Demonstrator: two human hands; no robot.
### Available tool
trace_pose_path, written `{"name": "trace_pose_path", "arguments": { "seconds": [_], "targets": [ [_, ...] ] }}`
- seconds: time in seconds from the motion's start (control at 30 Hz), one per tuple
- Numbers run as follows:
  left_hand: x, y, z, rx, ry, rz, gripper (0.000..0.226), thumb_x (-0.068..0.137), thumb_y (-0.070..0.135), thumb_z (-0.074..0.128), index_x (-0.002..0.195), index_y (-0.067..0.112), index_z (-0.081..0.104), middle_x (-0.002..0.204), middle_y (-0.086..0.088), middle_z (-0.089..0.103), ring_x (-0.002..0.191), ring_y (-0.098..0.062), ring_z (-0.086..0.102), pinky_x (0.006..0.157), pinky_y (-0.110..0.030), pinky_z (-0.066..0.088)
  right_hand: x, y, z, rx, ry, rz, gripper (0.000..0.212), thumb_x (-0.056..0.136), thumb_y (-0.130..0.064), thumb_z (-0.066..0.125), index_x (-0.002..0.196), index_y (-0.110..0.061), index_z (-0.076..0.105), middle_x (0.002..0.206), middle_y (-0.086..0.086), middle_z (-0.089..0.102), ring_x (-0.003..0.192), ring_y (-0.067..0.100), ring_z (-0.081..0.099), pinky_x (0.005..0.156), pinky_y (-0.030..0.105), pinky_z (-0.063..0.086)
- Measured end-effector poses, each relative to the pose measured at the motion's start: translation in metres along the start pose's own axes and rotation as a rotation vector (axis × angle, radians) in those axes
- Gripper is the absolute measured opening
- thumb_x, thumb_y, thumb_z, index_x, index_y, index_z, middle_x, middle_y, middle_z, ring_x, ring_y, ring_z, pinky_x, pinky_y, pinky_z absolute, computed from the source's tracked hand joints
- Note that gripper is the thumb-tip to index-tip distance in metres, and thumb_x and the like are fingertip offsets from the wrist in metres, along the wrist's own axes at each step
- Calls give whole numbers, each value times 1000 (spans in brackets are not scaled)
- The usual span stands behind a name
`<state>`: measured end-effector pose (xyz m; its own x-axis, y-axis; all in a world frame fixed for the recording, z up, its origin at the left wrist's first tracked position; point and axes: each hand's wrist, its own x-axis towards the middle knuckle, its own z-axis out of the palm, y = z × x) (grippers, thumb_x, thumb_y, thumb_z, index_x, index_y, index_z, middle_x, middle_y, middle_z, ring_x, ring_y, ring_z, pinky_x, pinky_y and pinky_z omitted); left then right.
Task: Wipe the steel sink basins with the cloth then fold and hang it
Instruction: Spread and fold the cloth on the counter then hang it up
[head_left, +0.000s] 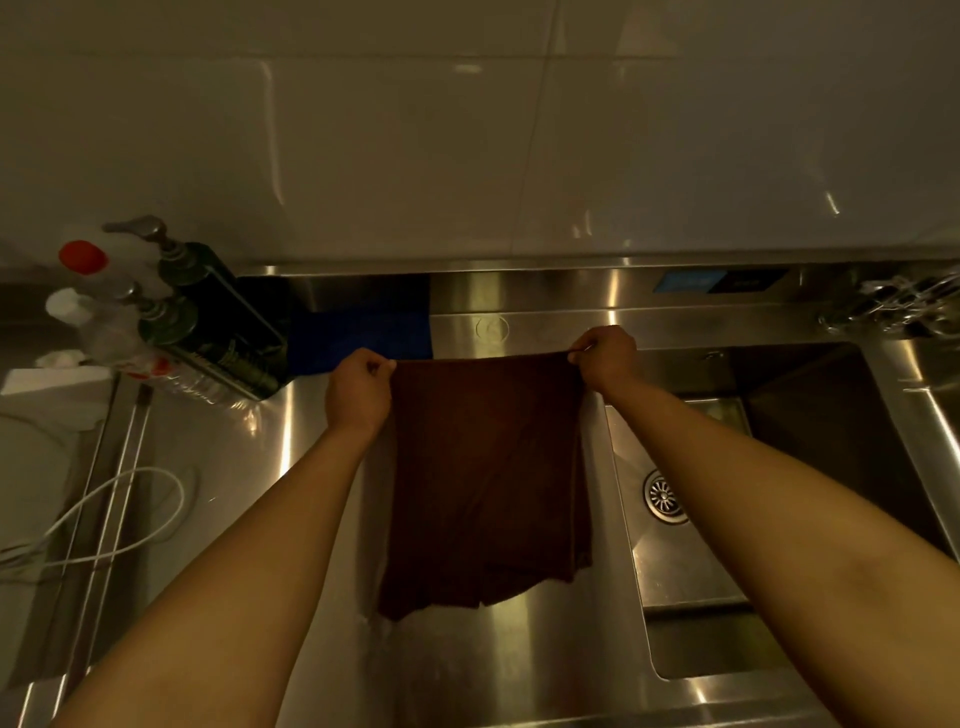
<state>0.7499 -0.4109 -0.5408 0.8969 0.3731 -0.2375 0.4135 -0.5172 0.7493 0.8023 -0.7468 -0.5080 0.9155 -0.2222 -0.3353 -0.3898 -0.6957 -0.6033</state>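
A dark brown cloth (488, 483) hangs stretched between my two hands above the steel counter. My left hand (358, 392) pinches its upper left corner and my right hand (608, 358) pinches its upper right corner. The top edge is pulled taut and the cloth's lower edge hangs loose in uneven layers. The steel sink basin (685, 561) lies to the right, with a round drain strainer (662, 496) showing beside my right forearm.
A blue cloth (358, 332) lies at the back behind my left hand. Dark pump bottles in a rack (208, 322) and a red-capped bottle (83, 257) stand at the back left. A white cable (114, 514) loops at the left. A tiled wall rises behind.
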Motion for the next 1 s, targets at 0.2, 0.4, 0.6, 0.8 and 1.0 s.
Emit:
{"name": "trace_pose_path", "arguments": {
  "seconds": [0.2,0.4,0.6,0.8,1.0],
  "targets": [
    [9,-9,9,65,1,-40,13,102,26,62,99,15,68,97,-10,73,91,-30,70,78,-41,55,9,5,4,16,-32,65,16,78,-4,84,90,-5,74,97,12,72,94,28,72,89,45,60],
    [-7,-13,6,85,13,33,25,100,22,65,123,13,64,124,-11,64,108,-26,64,85,-30,43,-9,23,9,-46,25,-70,32,77,-5,83,107,-9,70,112,12,68,103,27,66,88,33,53],
    [-76,-27,-2,213,-39,193,43,96,20,69,137,17,54,136,-10,51,114,-30,59,87,-42,52,-71,48,18,55,111,-45,43,74,-3,81,109,-13,59,111,11,61,95,25,62,80,37,53],
    [-163,-59,-19,197,-74,165,22,95,24,72,116,25,65,115,0,60,96,-20,65,79,-37,55,-157,71,20,132,-87,-1,20,78,-18,85,81,-16,65,77,2,67,73,16,64,73,35,53],
    [-235,-97,-34,69,-60,-45,24,91,23,79,106,32,62,106,3,67,87,-12,67,73,-31,54,-234,112,18,121,-194,52,31,74,-35,89,90,-19,67,88,0,67,82,17,66,78,38,56]
  ]
}}
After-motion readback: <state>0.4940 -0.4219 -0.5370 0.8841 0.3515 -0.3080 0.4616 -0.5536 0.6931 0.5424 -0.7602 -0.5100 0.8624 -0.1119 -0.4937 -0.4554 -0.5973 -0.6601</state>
